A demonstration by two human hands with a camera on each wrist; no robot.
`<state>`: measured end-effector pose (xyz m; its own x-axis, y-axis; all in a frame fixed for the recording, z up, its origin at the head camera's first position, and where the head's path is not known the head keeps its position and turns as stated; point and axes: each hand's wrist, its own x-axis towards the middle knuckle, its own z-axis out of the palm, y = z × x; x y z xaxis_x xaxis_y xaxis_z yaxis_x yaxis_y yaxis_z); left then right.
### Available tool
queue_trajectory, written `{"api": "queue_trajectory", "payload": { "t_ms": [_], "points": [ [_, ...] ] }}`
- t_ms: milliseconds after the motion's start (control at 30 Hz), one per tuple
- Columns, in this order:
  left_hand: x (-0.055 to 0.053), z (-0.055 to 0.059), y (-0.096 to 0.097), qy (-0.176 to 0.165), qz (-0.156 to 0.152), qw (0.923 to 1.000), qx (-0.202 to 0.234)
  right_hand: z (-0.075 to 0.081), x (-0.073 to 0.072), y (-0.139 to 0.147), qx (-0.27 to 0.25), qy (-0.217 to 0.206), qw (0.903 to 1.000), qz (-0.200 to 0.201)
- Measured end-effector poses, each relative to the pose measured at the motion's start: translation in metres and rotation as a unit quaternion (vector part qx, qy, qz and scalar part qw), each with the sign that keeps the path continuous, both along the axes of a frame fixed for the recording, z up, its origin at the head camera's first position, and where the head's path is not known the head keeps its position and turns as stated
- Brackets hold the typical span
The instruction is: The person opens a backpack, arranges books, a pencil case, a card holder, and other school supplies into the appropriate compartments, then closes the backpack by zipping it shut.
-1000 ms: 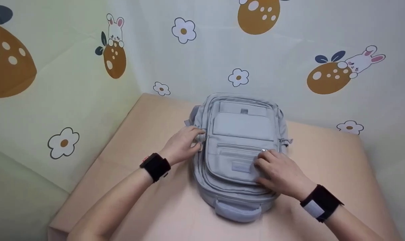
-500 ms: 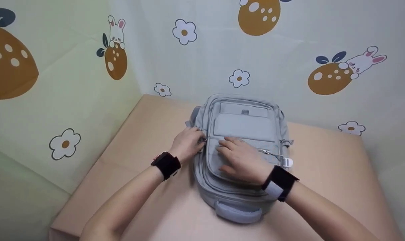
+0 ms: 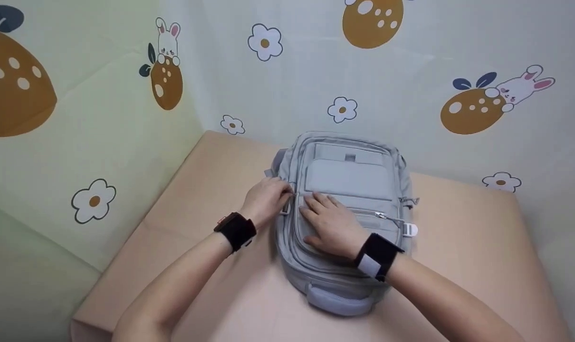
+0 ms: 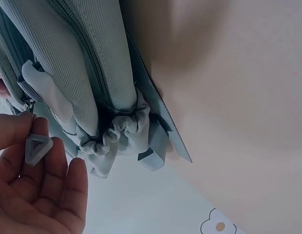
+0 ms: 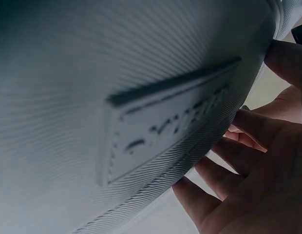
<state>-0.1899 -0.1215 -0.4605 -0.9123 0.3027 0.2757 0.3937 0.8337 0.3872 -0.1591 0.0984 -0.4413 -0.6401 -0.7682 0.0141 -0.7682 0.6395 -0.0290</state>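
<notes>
A grey backpack (image 3: 347, 176) lies on its back, its padded handle (image 3: 340, 300) toward me. At its left edge, my left hand (image 3: 266, 199) pinches a zipper pull (image 4: 31, 158) between thumb and index finger; the pull's grey triangular end hangs by the other fingers in the left wrist view. My right hand (image 3: 335, 225) rests on the front pocket with fingers nearly straight, their tips at the pocket's left edge. Beside a stitched label patch (image 5: 165, 126), those fingertips touch the fabric in the right wrist view. My right hand covers part of the pocket.
A front zipper slider (image 3: 380, 215) has a cord leading to a white tag (image 3: 411, 230) at the bag's right side. Gathered side-pocket fabric (image 4: 112, 136) and a strap end (image 4: 153, 156) hang nearby. The table (image 3: 187, 190) meets printed cloth walls (image 3: 292, 85) behind.
My right hand has moved left from the front zipper's tag, uncovering it, and now lies across the pocket. My left hand has shifted slightly right along the bag's left edge.
</notes>
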Motion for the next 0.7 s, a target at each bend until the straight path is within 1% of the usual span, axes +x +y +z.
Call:
{"api": "queue_trajectory", "payload": {
  "t_ms": [200,500,600,700],
  "points": [
    [0.005,0.002,-0.001,0.009,-0.021,0.9997,-0.005,0.001,0.001,-0.001,0.008,0.004,1.0000,0.002],
    [0.027,0.005,-0.003,0.008,-0.061,0.9973,-0.040,0.001,0.001,-0.002,0.006,0.001,1.0000,0.006],
    [0.031,0.005,-0.002,0.013,-0.071,0.9964,-0.043,0.001,0.001,-0.001,0.004,0.007,0.9999,0.007],
    [0.033,0.004,-0.001,0.022,-0.077,0.9960,-0.039,0.000,0.000,-0.001,0.002,0.011,0.9999,0.010]
  ]
}}
